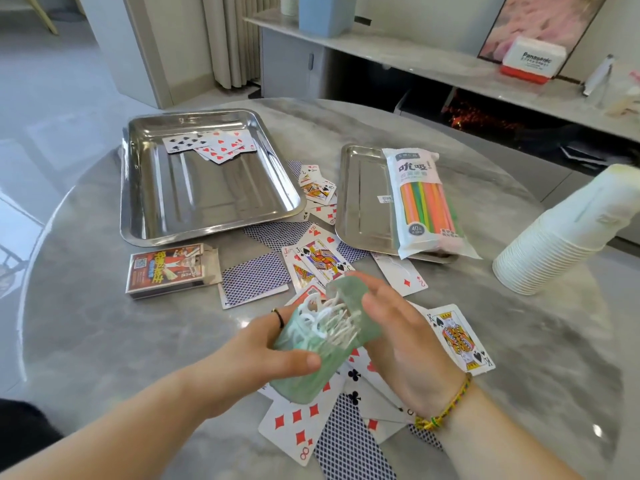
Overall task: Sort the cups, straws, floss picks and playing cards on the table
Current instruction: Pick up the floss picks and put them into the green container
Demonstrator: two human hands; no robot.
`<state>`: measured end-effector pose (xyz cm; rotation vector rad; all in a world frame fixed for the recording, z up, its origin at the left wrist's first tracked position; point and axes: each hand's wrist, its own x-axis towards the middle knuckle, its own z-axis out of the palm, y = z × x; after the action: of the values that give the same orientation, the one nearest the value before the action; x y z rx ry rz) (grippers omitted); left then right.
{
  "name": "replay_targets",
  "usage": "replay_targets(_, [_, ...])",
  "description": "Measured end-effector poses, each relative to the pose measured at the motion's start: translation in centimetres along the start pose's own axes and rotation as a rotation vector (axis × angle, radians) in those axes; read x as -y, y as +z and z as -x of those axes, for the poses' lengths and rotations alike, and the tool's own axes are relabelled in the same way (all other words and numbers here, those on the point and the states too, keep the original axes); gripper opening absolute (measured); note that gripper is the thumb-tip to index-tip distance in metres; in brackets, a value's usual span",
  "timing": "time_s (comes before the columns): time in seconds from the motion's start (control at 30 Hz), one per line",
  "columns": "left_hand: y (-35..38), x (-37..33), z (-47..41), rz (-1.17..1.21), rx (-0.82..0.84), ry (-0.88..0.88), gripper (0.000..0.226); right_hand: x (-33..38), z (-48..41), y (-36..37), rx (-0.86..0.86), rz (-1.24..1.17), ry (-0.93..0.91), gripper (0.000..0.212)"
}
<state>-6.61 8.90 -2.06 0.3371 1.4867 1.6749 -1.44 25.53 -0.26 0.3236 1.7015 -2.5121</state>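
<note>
My left hand (263,355) grips a translucent green box (304,372) full of white floss picks (325,322). My right hand (401,337) touches its hinged green lid (349,289), which stands open. Playing cards (457,336) lie scattered face up and face down on the grey table under and around my hands. A few cards (214,143) rest in the large steel tray (166,216) at the back left. A sealed pack of coloured straws (424,206) lies on the smaller steel tray (360,202). A tilted stack of white paper cups (554,247) stands at the right.
A card box (166,268) with its flap open lies left of the scattered cards. Behind the round table (104,323) runs a long low shelf with a blue container (325,13) and a red and white box (531,60).
</note>
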Motion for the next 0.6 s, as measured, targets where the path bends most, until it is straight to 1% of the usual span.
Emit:
replay_targets(0.1, [-0.5,0.2,0.0,-0.028,-0.015,-0.016,0.065,-0.5,-0.1,0.5,0.074,0.203,-0.054,0.053])
replay_targets(0.27, [-0.8,0.5,0.0,-0.097,-0.07,-0.002,0.066,-1.3,-0.3,0.6,0.144,0.393,-0.089,0.053])
replay_targets(0.37, [-0.6,0.5,0.0,-0.155,-0.102,0.04,0.063,-1.7,-0.2,0.5,0.165,0.498,-0.092,0.051])
replay_targets(0.5, [-0.2,0.3,0.0,-0.363,-0.188,0.128,0.052,-2.4,-0.4,1.0,0.136,0.535,-0.048,0.052])
replay_targets(0.6, [-0.1,0.5,0.3,-0.617,-0.289,0.172,0.051,-2.7,-0.5,1.6,0.121,0.539,0.004,0.033])
